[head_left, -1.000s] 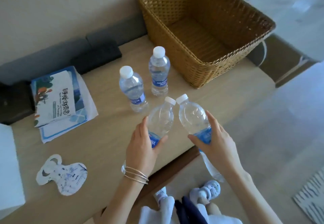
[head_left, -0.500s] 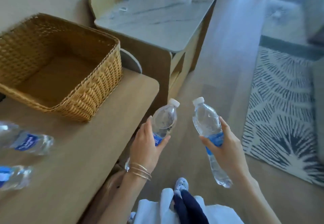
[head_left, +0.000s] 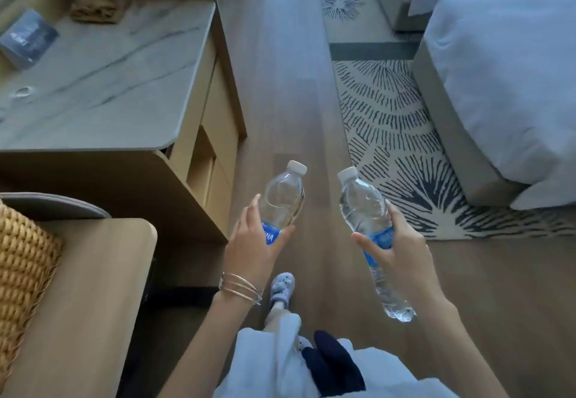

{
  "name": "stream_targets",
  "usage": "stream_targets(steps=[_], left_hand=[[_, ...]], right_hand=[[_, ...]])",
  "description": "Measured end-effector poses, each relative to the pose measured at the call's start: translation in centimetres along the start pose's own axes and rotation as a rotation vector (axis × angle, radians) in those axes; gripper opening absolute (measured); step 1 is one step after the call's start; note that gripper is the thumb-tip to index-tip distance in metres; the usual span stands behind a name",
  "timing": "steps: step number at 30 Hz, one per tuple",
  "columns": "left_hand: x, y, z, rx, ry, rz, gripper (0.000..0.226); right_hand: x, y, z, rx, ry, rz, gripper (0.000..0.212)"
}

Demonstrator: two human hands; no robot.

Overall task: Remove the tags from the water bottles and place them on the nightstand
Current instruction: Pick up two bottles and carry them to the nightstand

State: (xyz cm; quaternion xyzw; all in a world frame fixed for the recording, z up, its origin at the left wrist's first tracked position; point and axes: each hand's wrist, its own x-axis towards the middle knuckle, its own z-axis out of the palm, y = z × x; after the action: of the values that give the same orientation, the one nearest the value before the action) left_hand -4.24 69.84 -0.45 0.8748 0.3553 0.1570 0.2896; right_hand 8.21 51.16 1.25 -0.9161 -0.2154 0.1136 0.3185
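Note:
I hold one clear water bottle in each hand above the wooden floor. My left hand (head_left: 252,251) grips the left water bottle (head_left: 285,198) around its blue label, white cap pointing away from me. My right hand (head_left: 396,248) grips the right water bottle (head_left: 363,207) at its blue label, and the bottle's base hangs down past my wrist. Both bottles are tilted forward. No tag shows on either bottle. The wooden table (head_left: 90,288) that they stood on is at my lower left.
A wicker basket (head_left: 21,273) sits on the table's left edge. A marble-topped cabinet (head_left: 103,85) with a dark packet (head_left: 28,36) stands ahead on the left. A patterned rug (head_left: 389,123) and a bed (head_left: 505,70) lie to the right. Wooden floor (head_left: 280,85) runs between.
I have turned right, away from the table, carrying both bottles. The two standing bottles and the papers have left the view; the cabinet, rug and bed have come in.

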Motion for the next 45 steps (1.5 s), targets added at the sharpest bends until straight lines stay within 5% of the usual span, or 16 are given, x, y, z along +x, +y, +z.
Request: stream_targets(steps=[30, 45], left_hand=[[40.7, 9.1, 11.8, -0.057, -0.150, 0.109, 0.081], [61.7, 22.1, 21.9, -0.084, -0.097, 0.066, 0.088]], right_hand=[[40.0, -0.7, -1.9, -0.004, 0.116, 0.122, 0.094], [66.1, 4.1, -10.7, -0.018, 0.108, 0.081, 0.096]])
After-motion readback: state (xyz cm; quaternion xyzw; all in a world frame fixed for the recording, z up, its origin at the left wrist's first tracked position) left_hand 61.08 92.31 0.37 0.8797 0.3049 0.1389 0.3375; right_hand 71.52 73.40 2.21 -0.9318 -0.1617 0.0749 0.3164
